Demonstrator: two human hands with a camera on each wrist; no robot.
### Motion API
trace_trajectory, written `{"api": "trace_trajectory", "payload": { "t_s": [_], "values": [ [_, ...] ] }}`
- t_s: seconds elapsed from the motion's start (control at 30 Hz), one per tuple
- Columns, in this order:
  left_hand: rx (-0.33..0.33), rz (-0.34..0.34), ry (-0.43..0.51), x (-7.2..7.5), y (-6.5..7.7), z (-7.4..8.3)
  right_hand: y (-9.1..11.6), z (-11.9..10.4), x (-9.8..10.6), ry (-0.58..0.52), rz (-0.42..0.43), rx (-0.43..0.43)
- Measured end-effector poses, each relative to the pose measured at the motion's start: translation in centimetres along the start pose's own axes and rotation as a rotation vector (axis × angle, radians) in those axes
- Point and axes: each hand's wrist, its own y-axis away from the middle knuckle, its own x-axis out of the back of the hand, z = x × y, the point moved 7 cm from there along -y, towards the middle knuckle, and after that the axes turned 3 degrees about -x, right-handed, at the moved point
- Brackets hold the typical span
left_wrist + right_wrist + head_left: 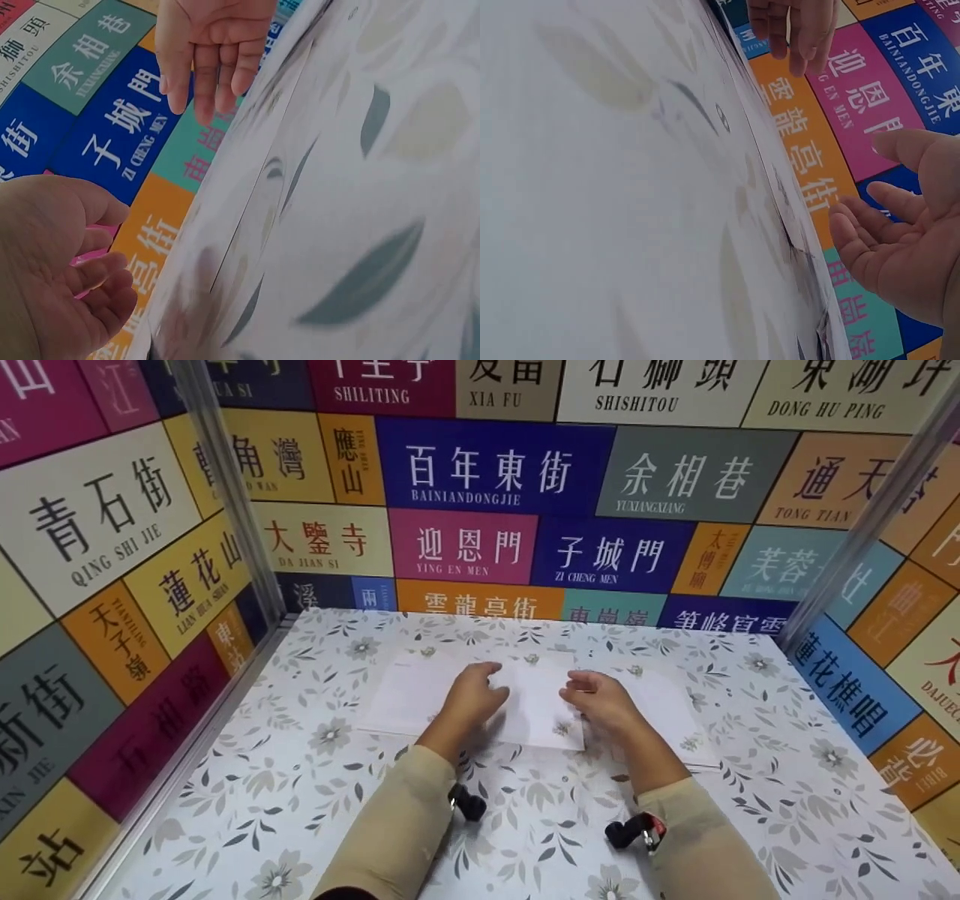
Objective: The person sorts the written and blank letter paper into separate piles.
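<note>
Three white paper sheets with small floral corner prints lie side by side on the table: a left sheet [405, 690], a middle sheet [536, 709] and a right sheet [664, 705]. Over the border of the left and middle sheets is my left hand [472, 694], fingers loosely bent and nothing in its grasp. My right hand [604, 703] hovers between the middle and right sheets, likewise holding nothing. Both wrist views show the left hand [67, 262] and the right hand [907, 217] raised off the tabletop, palms facing each other with a gap between.
A white cloth with grey leaves and flowers covers the table [330, 795]. Behind and at both sides stand walls [495, 465] of colourful place-name signs, with metal posts [232, 495] at the corners. Each sleeve carries a small black wrist camera [471, 802].
</note>
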Motion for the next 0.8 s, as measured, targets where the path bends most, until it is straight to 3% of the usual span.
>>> {"api": "trace_trajectory", "payload": {
  "t_s": [0.17, 0.3, 0.5, 0.6, 0.8],
  "values": [
    [-0.036, -0.048, -0.016, -0.9, 0.3, 0.3, 0.1, 0.4, 1.2, 0.061, 0.009, 0.084],
    [-0.083, -0.159, -0.081, -1.7, 0.7, 0.1, 0.5, 0.7, 1.2, 0.228, -0.035, 0.106],
    [-0.176, -0.340, -0.338, -2.9, 1.6, 0.2, 0.8, 1.2, 0.3, 0.494, -0.153, 0.140],
    [-0.198, -0.358, -0.439, -3.0, 1.8, 0.2, 0.8, 1.2, 0.1, 0.576, -0.163, 0.158],
    [-0.202, -0.379, -0.491, -3.1, 1.7, -0.3, 0.6, 1.6, 0.1, 0.628, -0.146, 0.115]
  ]
}}
